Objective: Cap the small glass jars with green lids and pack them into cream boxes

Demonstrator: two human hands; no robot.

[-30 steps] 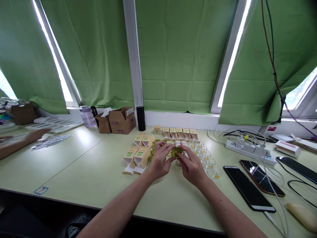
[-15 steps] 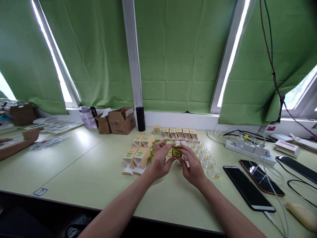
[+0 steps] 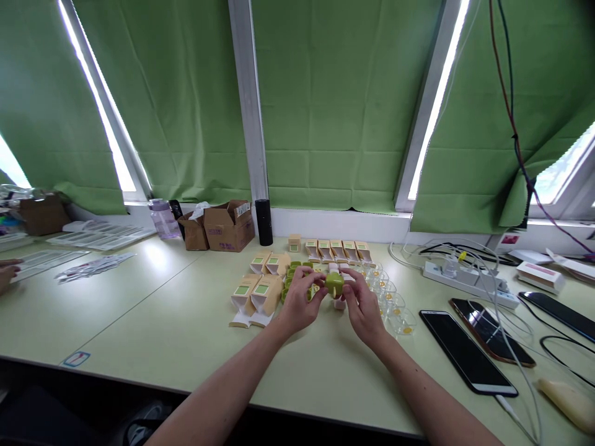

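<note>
My left hand point(image 3: 300, 301) and my right hand point(image 3: 363, 306) meet over the middle of the pale green table point(image 3: 153, 316). Their fingertips pinch a small round green piece point(image 3: 334, 283) held just above the table. Right behind it lie several more green pieces point(image 3: 296, 270) and small pink-white caps point(image 3: 339, 303). Tan cartons with green labels point(image 3: 256, 295) lie to the left of my left hand. A row of clear little cups with yellow dots point(image 3: 393, 307) runs along the right of my right hand.
Upright tan cartons point(image 3: 337, 250) line the back, with brown cardboard boxes point(image 3: 229, 225), a black cylinder point(image 3: 264, 222) and a bottle point(image 3: 164, 218). Two phones point(image 3: 466, 353), a power strip point(image 3: 469, 280) and cables lie right. Another person's hand point(image 3: 6, 273) shows at far left.
The green piece has turned in my fingers and now shows a rounded side. The other person's arm at the far left has pulled back out of view, leaving only a hand.
</note>
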